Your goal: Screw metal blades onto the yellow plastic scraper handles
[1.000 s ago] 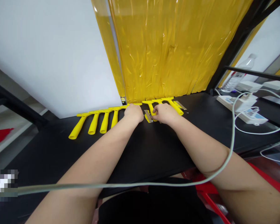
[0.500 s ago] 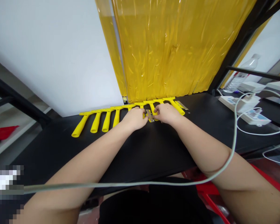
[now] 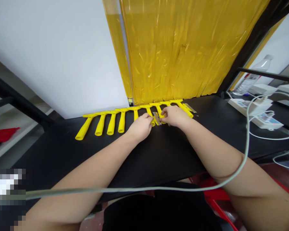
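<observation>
A row of yellow plastic T-shaped handles (image 3: 100, 125) lies on the black table, their tubular ends toward me. Over the right part of the row, my left hand (image 3: 142, 126) has its fingers curled and drawn together; what they pinch, if anything, is hidden. A small flat metal plate (image 3: 157, 118) lies between my two hands, close to the fingertips of both. My right hand (image 3: 175, 116) bends over a handle just right of the plate, fingers pinched, their contents too small to make out. Another metal plate (image 3: 190, 108) rests by the rightmost handle.
A pale cable (image 3: 159, 189) crosses in front of my forearms and loops up at right. White electrical boxes (image 3: 267, 120) and a clear bottle (image 3: 255, 73) stand on the right. Yellow plastic strips (image 3: 183, 48) and a white panel (image 3: 57, 57) rise behind the table (image 3: 159, 154).
My left hand has drawn back slightly toward me, showing more of the handles behind it. The right hand stays beside the metal plate. The whole view has shifted a little.
</observation>
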`<state>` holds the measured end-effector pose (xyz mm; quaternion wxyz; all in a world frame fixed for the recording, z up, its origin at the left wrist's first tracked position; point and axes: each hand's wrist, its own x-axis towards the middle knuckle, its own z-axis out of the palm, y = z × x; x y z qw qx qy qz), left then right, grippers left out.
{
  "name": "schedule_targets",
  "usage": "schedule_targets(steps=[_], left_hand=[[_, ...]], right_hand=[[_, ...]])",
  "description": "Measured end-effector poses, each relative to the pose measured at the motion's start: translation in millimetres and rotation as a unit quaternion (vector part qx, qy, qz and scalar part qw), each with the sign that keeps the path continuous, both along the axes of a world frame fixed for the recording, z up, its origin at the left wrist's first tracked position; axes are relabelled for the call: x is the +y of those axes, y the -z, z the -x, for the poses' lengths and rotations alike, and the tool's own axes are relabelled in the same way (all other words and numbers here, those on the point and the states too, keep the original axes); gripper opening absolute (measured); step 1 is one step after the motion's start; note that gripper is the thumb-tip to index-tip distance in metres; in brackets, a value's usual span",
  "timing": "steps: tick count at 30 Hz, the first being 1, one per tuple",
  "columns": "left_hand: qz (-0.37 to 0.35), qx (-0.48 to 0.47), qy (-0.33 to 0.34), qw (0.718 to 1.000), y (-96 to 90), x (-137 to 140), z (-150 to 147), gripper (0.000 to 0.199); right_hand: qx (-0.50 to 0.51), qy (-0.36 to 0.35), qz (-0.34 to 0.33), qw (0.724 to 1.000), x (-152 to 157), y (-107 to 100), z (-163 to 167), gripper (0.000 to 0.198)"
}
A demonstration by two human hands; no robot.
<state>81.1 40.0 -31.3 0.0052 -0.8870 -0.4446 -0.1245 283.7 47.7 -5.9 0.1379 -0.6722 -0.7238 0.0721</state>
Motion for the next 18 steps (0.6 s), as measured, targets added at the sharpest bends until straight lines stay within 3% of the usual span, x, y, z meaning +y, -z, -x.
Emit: schedule_targets(steps=[18], left_hand=[[-0.013,0.006,0.033,0.999,-8.6,1.9,20.5,0.035]], right_hand=[[-0.005,-0.008,0.006,1.000,-0.2,-1.6,-2.7,0.034]])
